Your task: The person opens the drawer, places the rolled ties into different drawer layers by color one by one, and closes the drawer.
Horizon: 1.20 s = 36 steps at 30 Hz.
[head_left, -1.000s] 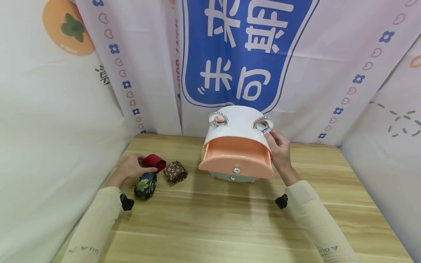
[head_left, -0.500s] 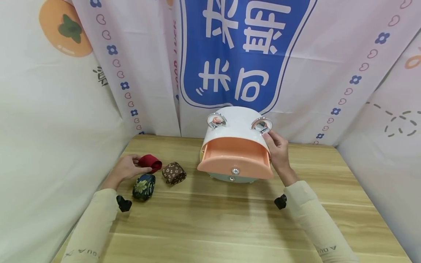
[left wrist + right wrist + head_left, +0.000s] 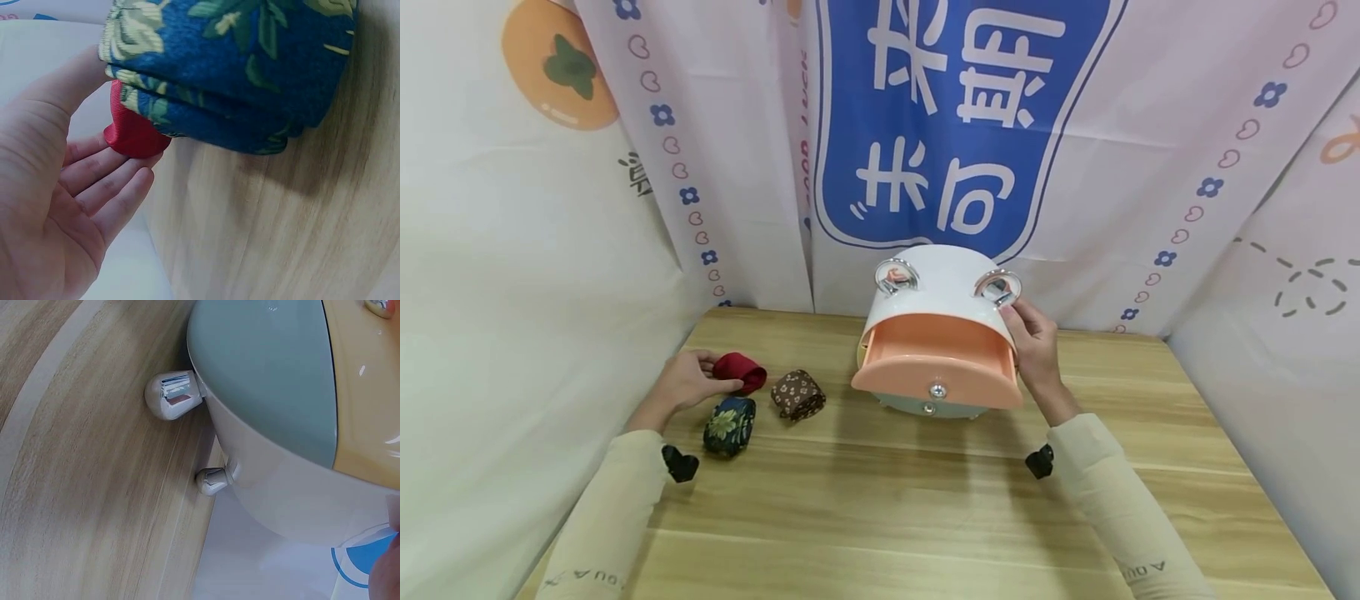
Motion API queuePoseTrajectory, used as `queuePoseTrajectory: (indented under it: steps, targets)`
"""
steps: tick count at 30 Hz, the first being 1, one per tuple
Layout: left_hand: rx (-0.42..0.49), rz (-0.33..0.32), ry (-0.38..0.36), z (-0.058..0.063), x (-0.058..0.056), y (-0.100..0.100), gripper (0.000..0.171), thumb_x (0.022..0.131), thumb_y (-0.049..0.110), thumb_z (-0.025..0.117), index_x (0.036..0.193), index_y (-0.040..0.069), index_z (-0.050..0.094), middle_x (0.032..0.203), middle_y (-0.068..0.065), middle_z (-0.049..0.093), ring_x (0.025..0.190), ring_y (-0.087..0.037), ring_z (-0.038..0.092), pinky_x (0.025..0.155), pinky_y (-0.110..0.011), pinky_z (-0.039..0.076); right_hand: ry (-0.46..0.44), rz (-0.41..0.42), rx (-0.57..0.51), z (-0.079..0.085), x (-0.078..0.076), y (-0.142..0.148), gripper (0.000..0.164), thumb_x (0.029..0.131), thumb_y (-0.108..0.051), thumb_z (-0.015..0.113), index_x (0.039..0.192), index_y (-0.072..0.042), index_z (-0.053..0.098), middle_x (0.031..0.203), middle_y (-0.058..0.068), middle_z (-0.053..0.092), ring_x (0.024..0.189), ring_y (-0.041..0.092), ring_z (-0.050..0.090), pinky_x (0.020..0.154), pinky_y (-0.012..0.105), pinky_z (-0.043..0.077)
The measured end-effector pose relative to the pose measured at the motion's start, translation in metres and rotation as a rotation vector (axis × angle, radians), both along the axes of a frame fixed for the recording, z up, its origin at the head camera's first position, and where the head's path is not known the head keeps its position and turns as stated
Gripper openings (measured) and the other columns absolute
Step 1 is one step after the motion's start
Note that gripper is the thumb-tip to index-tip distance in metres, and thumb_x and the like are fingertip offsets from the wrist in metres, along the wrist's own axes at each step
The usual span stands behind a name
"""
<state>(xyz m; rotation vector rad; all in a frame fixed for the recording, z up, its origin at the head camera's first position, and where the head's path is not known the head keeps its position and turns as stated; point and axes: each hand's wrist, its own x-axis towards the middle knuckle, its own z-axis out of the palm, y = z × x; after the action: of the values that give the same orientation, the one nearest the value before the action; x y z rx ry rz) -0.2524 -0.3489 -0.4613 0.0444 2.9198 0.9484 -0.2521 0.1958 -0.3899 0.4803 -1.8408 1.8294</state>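
Note:
My left hand (image 3: pixel 688 382) pinches a rolled red necktie (image 3: pixel 741 372) between thumb and fingers at the table's left side. Just in front of it lies a rolled dark blue floral necktie (image 3: pixel 730 426), which hides part of the red roll in the left wrist view. A brown flowered roll (image 3: pixel 798 395), also a necktie by its look, sits to their right. With thumb near a silver ring on top, my right hand (image 3: pixel 1036 343) holds the right side of a white drawer box (image 3: pixel 943 279). Its top orange drawer (image 3: pixel 936 379) is pulled out, with nothing visible inside.
The box stands on short silver feet (image 3: pixel 175 395) on the wooden table (image 3: pixel 865 517). Below the orange drawer are a yellow drawer (image 3: pixel 365 394) and a grey-green one (image 3: pixel 269 369). Printed cloth (image 3: pixel 745 167) hangs close behind the table and on both sides.
The left hand has drawn the red necktie slightly left, widening the gap to the brown roll. The right hand stays on the box, and the drawer has not moved.

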Motion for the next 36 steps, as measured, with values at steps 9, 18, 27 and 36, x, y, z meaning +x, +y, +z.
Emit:
queuePoseTrajectory:
  steps: [9,18,27,36]
  targets:
    - [-0.026,0.010,0.007,0.008,0.005,-0.003,0.084,0.076,0.057,0.074,0.130,-0.003,0.052,0.123,-0.027,0.062,0.114,-0.039,0.060,0.091,-0.048,0.052,-0.005,-0.001,-0.001,-0.001,0.001,0.001,0.027,0.095,-0.010,0.058,0.115,0.005,0.066,0.091,-0.010,0.071,0.070,0.000,0.063,0.060,0.015,0.053]
    - [-0.008,0.011,0.033,0.018,0.006,-0.003,0.090,0.075,0.061,0.072,0.132,-0.005,0.049,0.125,-0.028,0.060,0.116,-0.041,0.059,0.095,-0.050,0.050,-0.006,-0.007,0.008,-0.003,0.000,0.002,0.027,0.095,-0.010,0.058,0.115,0.007,0.066,0.090,-0.010,0.071,0.069,0.000,0.063,0.059,0.014,0.053]
    - [0.008,-0.018,0.071,0.036,0.011,0.009,0.083,0.077,0.059,0.072,0.130,-0.002,0.052,0.124,-0.025,0.062,0.115,-0.039,0.060,0.095,-0.050,0.050,0.007,-0.012,0.012,-0.001,-0.001,0.003,0.028,0.095,-0.010,0.057,0.115,0.009,0.064,0.090,-0.011,0.071,0.068,0.000,0.063,0.058,0.014,0.052]
    - [0.058,-0.055,0.087,0.053,0.024,0.022,0.080,0.076,0.057,0.074,0.129,0.000,0.054,0.121,-0.022,0.064,0.113,-0.038,0.062,0.093,-0.048,0.052,0.016,-0.003,0.017,-0.003,-0.001,0.002,0.027,0.095,-0.008,0.057,0.114,0.009,0.065,0.091,-0.011,0.071,0.071,0.000,0.064,0.061,0.015,0.053]
